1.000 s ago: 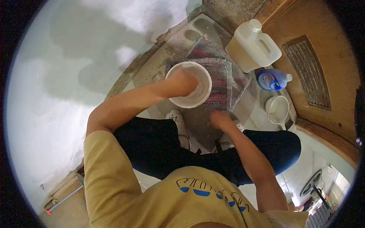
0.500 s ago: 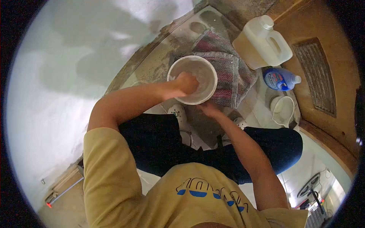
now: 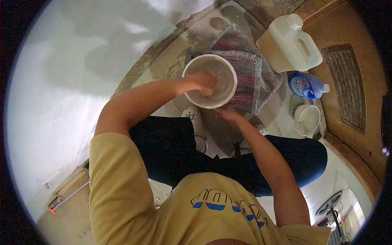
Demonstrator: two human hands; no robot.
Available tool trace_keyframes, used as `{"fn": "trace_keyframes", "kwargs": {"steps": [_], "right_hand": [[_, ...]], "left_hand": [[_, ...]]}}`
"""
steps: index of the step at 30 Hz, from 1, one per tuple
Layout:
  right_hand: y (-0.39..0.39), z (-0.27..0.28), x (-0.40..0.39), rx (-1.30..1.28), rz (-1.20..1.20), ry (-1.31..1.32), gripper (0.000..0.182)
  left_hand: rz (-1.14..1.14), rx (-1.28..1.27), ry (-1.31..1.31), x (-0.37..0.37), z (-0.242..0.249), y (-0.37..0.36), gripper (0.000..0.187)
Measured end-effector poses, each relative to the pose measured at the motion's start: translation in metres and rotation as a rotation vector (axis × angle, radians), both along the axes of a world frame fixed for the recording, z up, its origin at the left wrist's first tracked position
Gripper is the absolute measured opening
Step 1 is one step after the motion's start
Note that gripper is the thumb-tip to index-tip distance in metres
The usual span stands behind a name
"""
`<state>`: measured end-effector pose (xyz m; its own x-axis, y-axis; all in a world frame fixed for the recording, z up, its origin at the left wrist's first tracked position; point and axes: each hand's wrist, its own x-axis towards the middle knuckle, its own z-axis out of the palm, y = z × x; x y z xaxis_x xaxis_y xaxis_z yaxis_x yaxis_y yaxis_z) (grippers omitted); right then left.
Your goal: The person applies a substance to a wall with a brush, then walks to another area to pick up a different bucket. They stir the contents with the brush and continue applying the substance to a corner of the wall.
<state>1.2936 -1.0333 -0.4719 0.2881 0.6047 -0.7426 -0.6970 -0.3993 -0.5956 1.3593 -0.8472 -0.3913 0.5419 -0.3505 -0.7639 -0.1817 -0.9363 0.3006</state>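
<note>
My left hand [image 3: 206, 84] reaches down into a white plastic bucket [image 3: 226, 72], its fingers curled against the inner wall. Whatever those fingers may hold is hidden. Below the near rim, my right hand [image 3: 228, 114] holds the bucket from outside at its lower side, with part of the fingers out of sight behind it. The bucket's mouth faces up towards me. Behind and beside it lies a folded, checked grey and red cloth [image 3: 243, 77] on the floor.
A large jug of yellowish liquid [image 3: 283, 47], a blue detergent bottle [image 3: 306, 85] and a small white dipper [image 3: 307, 119] stand along the right. A wooden door with a vent [image 3: 347, 85] borders them; a pale wall [image 3: 81, 61] rises at left.
Inside the bucket, my left hand has shifted slightly. The whole view has moved a little, so the bucket appears a bit higher and further right.
</note>
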Motion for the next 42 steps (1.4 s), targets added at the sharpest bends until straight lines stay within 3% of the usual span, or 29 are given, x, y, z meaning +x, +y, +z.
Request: {"fn": "trace_keyframes", "kwargs": {"steps": [5, 8, 10, 14, 17, 19, 20, 22, 23, 25, 26, 28, 29, 31, 34, 35, 37, 38, 40, 41, 42], "right_hand": [[0.000, -0.008, -0.002, 0.023, 0.006, -0.053, 0.063], [-0.005, 0.003, 0.001, -0.002, -0.055, 0.034, 0.064], [-0.007, -0.009, 0.006, -0.050, 0.029, 0.041, 0.066], [-0.009, -0.010, 0.006, 0.034, -0.039, 0.048, 0.067], [-0.005, -0.017, -0.001, 0.008, -0.210, -0.044, 0.070], [-0.005, -0.063, -0.009, -0.012, -0.171, -0.417, 0.075], [-0.005, -0.062, -0.007, -0.015, -0.171, -0.417, 0.075], [-0.005, -0.048, -0.002, 0.018, -0.224, -0.347, 0.110], [-0.005, -0.038, 0.000, 0.017, -0.222, -0.346, 0.110], [-0.006, -0.022, 0.000, -0.227, -0.150, -0.482, 0.103], [-0.005, -0.024, 0.003, -0.227, -0.146, -0.482, 0.103], [-0.007, -0.050, 0.006, -0.090, -0.180, -0.661, 0.092], [-0.009, -0.056, 0.004, -0.091, -0.177, -0.660, 0.092], [-0.012, -0.059, 0.001, -0.050, -0.266, -0.533, 0.082], [-0.020, -0.067, 0.006, 0.006, -0.156, -0.597, 0.084], [-0.021, -0.068, 0.005, 0.005, -0.148, -0.594, 0.084], [-0.020, -0.061, 0.005, -0.091, -0.251, -0.520, 0.058], [-0.020, -0.057, 0.006, -0.090, -0.248, -0.518, 0.058], [-0.020, -0.051, 0.007, -0.178, -0.066, -0.809, 0.058], [-0.020, -0.047, 0.007, -0.179, -0.067, -0.807, 0.058], [-0.020, -0.043, 0.005, -0.137, -0.123, -0.784, 0.058]], "left_hand": [[0.016, 0.001, -0.078, 0.002, -0.004, 0.014, 0.033], [0.036, -0.023, -0.213, 0.007, 0.046, 0.010, 0.030], [0.025, -0.005, -0.242, 0.007, 0.056, 0.012, 0.027], [0.001, -0.082, -0.448, -0.007, 0.025, 0.019, 0.021], [0.099, -0.047, -0.364, -0.015, 0.018, 0.012, 0.020], [0.032, -0.082, -0.440, -0.019, 0.024, 0.005, 0.021], [0.032, -0.085, -0.440, -0.020, 0.018, 0.005, 0.021], [-0.222, -0.076, -0.511, -0.021, 0.006, 0.005, 0.025], [-0.220, -0.077, -0.510, -0.020, 0.003, 0.005, 0.025], [-0.005, -0.068, -0.378, -0.013, -0.001, 0.000, 0.025], [-0.002, -0.068, -0.377, -0.012, -0.004, -0.002, 0.025], [0.666, -0.140, -0.385, -0.014, -0.023, -0.006, 0.023], [0.669, -0.141, -0.384, -0.014, -0.028, -0.008, 0.023], [1.249, -0.362, 0.014, -0.014, -0.024, -0.016, 0.021], [1.453, -0.504, 0.103, -0.016, -0.028, -0.018, 0.023], [1.461, -0.505, 0.107, -0.016, -0.031, -0.017, 0.023], [1.339, -0.447, 0.102, -0.012, -0.038, -0.014, 0.029], [1.343, -0.446, 0.104, -0.012, -0.041, -0.014, 0.029], [0.905, -0.279, -0.155, -0.010, -0.025, -0.017, 0.034], [0.905, -0.279, -0.152, -0.009, -0.020, -0.017, 0.034], [0.740, -0.243, -0.150, -0.010, -0.019, -0.016, 0.035]]}}
